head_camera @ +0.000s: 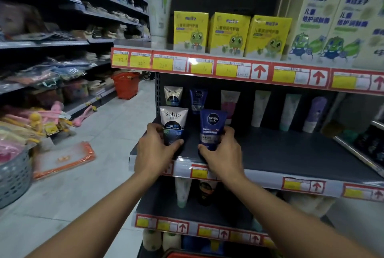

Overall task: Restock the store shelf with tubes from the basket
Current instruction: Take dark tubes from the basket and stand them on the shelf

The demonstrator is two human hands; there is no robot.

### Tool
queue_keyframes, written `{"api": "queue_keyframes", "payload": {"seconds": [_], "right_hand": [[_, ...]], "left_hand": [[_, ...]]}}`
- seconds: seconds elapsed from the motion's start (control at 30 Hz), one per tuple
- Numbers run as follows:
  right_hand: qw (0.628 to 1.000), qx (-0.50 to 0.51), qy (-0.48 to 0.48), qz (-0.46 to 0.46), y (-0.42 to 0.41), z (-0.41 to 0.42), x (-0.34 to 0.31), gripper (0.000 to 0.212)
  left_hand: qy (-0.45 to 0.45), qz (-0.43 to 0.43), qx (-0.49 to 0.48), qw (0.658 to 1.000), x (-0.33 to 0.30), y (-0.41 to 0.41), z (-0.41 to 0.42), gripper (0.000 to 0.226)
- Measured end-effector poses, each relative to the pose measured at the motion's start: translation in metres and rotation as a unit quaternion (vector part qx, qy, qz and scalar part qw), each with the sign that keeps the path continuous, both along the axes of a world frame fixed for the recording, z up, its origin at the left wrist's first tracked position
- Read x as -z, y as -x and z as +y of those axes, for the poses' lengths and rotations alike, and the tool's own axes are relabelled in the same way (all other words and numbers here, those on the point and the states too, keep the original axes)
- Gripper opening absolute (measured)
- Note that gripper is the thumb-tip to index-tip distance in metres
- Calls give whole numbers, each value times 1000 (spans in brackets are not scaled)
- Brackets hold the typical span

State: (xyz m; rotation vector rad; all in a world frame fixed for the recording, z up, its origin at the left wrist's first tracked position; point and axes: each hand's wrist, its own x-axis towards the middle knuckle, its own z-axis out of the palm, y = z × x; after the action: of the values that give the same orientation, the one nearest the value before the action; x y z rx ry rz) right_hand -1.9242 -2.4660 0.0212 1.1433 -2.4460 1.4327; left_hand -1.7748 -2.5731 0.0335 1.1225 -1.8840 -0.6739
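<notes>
Dark shelf (291, 153): left hand (153, 149) grips Softto tube (173, 124); right hand (222, 151) grips Nivea tube (212, 126).

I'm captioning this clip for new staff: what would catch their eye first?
Two hands at the front of the dark middle shelf: the left hand grips a white tube, the right hand a blue tube, both upright. Above them, yellow boxes line the top shelf over red and yellow price tags.

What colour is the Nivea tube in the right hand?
Dark blue plastic Nivea tube, gripped by the right hand; seen in the head view.
</notes>
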Motion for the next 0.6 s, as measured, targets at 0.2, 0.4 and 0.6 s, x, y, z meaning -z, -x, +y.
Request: {"api": "queue_keyframes", "payload": {"seconds": [0.2, 0.4, 0.6], "right_hand": [[999, 13, -40, 30, -1, 1, 6, 72], [989, 13, -150, 8, 7, -16, -5, 45], [985, 4, -172, -26, 33, -60, -11, 41]], "left_hand": [[31, -79, -20, 996, 2, -1, 2, 79], [10, -149, -22, 989, -1, 7, -16, 60], [-13, -183, -3, 983, -9, 31, -63, 62]]}}
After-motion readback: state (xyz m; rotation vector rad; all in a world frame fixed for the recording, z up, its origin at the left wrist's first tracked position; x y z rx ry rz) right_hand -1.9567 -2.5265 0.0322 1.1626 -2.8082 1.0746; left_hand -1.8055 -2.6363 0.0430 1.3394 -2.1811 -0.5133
